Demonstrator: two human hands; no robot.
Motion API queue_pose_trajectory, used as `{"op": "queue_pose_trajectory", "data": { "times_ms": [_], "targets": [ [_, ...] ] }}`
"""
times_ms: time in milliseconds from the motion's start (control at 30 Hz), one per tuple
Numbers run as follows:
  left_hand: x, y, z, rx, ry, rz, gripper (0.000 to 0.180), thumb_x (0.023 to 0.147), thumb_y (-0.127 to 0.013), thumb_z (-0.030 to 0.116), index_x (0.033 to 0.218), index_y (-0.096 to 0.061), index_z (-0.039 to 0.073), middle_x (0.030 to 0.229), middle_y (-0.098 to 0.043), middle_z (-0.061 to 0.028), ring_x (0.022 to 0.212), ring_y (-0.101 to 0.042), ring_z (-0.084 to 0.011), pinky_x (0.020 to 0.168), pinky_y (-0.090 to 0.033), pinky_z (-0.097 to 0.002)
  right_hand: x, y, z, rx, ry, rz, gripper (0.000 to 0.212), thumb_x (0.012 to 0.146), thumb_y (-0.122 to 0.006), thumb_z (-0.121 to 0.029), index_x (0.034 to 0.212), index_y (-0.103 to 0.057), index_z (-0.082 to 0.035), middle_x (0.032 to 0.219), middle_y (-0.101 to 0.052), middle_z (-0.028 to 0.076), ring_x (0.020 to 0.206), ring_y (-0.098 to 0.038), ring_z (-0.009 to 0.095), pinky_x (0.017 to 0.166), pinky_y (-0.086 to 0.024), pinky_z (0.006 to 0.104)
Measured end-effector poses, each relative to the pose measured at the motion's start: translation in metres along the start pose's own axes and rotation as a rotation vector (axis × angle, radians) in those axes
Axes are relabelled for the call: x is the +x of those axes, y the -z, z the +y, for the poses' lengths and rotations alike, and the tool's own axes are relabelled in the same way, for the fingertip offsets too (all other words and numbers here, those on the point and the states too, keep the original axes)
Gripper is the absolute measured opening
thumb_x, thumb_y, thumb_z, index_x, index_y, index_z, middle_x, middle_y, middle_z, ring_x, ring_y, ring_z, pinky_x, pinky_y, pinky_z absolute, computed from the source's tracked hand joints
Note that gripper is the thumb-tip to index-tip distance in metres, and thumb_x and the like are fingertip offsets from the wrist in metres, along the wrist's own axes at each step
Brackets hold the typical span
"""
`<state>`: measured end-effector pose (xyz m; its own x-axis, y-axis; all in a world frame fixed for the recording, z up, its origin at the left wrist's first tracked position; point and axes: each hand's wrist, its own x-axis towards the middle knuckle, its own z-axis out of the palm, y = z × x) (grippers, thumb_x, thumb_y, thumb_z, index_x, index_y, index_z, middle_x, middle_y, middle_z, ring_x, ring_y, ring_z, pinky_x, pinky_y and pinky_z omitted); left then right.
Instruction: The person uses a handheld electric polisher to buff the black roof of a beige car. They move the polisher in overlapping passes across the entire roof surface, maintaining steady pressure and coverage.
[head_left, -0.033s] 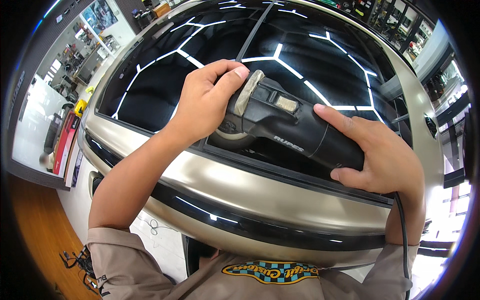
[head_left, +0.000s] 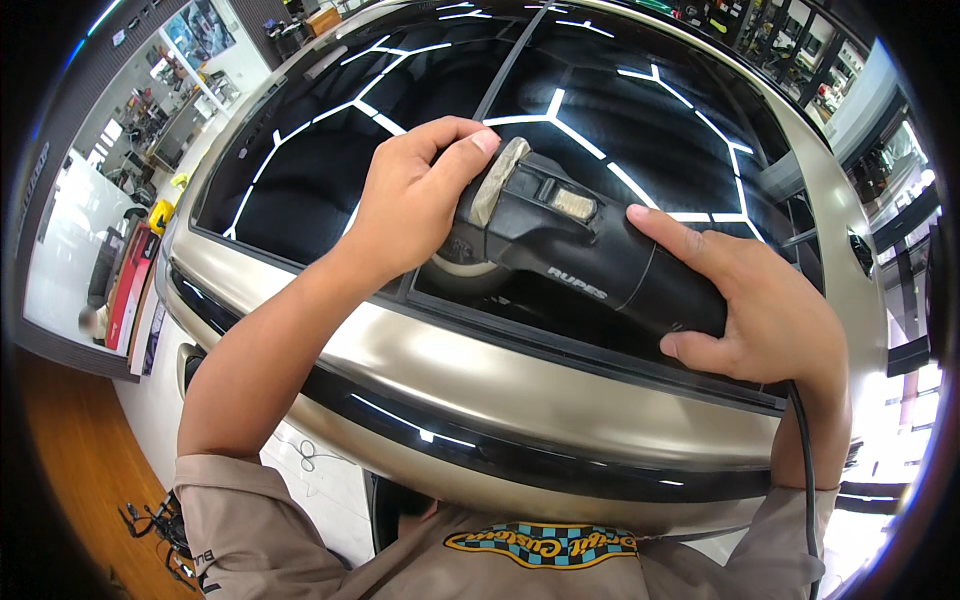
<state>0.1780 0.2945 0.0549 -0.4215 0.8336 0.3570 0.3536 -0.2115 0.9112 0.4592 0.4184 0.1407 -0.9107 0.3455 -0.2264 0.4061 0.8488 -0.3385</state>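
Observation:
A black car polisher point(head_left: 640, 270) lies slanted over a glossy black car roof panel point(head_left: 300, 190), close to its near edge. My left hand point(head_left: 415, 195) is closed over the polisher's head, its thumb beside a strip of tape point(head_left: 500, 180) wrapped there. Around the rear of the body, my right hand point(head_left: 765, 310) is closed, with the forefinger stretched along the top and the thumb on the near side. Under the head a pale rim of the pad point(head_left: 465, 266) shows; the rest of the pad is hidden. A black power cord point(head_left: 806, 450) runs down beside my right forearm.
Satin gold bodywork point(head_left: 480, 390) borders the panel, with a dark strip point(head_left: 430, 435) below it, close to my body. A dark divider point(head_left: 510, 65) crosses the roof. Workshop shelves point(head_left: 830, 60) stand at the far right, and a red cabinet point(head_left: 130, 290) stands at the left.
The polisher's head has shifted very slightly up and left with my hands. Both grips look the same.

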Motion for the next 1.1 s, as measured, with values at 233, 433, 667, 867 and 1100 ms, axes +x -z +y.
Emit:
{"op": "queue_pose_trajectory", "data": {
  "times_ms": [233, 433, 667, 867, 1100],
  "targets": [
    [0.057, -0.006, -0.017, 0.101, -0.114, -0.049, 0.042, 0.098, -0.062, 0.036, 0.105, -0.074, -0.004, 0.08, -0.069, -0.0048, 0.076, -0.059, -0.0111, 0.073, -0.048, -0.0274, 0.015, 0.008, 0.019, 0.065, 0.024, 0.121, 0.102, 0.07, -0.078, -0.021, 0.161, -0.033, -0.02, 0.103, -0.071, 0.025, 0.09, -0.07, 0.043, 0.09, -0.053, 0.0443],
    [0.096, -0.002, -0.027, 0.175, -0.089, -0.134, 0.039, 0.102, -0.054, 0.031, 0.111, -0.074, -0.001, 0.098, -0.073, -0.0056, 0.091, -0.064, -0.0116, 0.089, -0.048, -0.0259, 0.039, 0.013, 0.028, 0.046, -0.002, 0.146, 0.098, 0.076, -0.079, -0.022, 0.161, -0.031, -0.025, 0.098, -0.071, 0.027, 0.086, -0.071, 0.043, 0.086, -0.054, 0.0455],
    [0.13, 0.011, -0.041, 0.285, -0.195, -0.107, 0.044, 0.101, -0.056, 0.04, 0.111, -0.077, 0.003, 0.097, -0.074, -0.0083, 0.09, -0.068, -0.0175, 0.09, -0.049, -0.031, 0.067, 0.018, 0.033, -0.023, -0.024, 0.224, 0.099, 0.075, -0.076, -0.024, 0.162, -0.03, -0.032, 0.095, -0.07, 0.025, 0.078, -0.071, 0.037, 0.082, -0.054, 0.0437],
    [0.135, -0.008, -0.045, 0.257, -0.161, -0.017, 0.048, 0.094, -0.062, 0.047, 0.11, -0.079, 0.005, 0.097, -0.076, -0.0161, 0.088, -0.073, -0.0277, 0.086, -0.055, -0.0348, 0.065, 0.019, 0.048, 0.036, 0.038, 0.249, 0.101, 0.07, -0.073, -0.025, 0.161, -0.032, -0.026, 0.1, -0.069, 0.028, 0.079, -0.07, 0.039, 0.081, -0.053, 0.0443],
    [0.095, -0.004, -0.033, 0.318, -0.22, 0.031, 0.048, 0.095, -0.061, 0.046, 0.106, -0.079, 0.002, 0.091, -0.075, -0.0148, 0.085, -0.072, -0.0236, 0.083, -0.054, -0.0343, 0.049, 0.015, 0.025, 0.119, -0.077, 0.163, 0.109, 0.061, -0.076, -0.025, 0.161, -0.034, -0.017, 0.114, -0.069, 0.026, 0.097, -0.066, 0.046, 0.095, -0.048, 0.0421]
  ]
}}
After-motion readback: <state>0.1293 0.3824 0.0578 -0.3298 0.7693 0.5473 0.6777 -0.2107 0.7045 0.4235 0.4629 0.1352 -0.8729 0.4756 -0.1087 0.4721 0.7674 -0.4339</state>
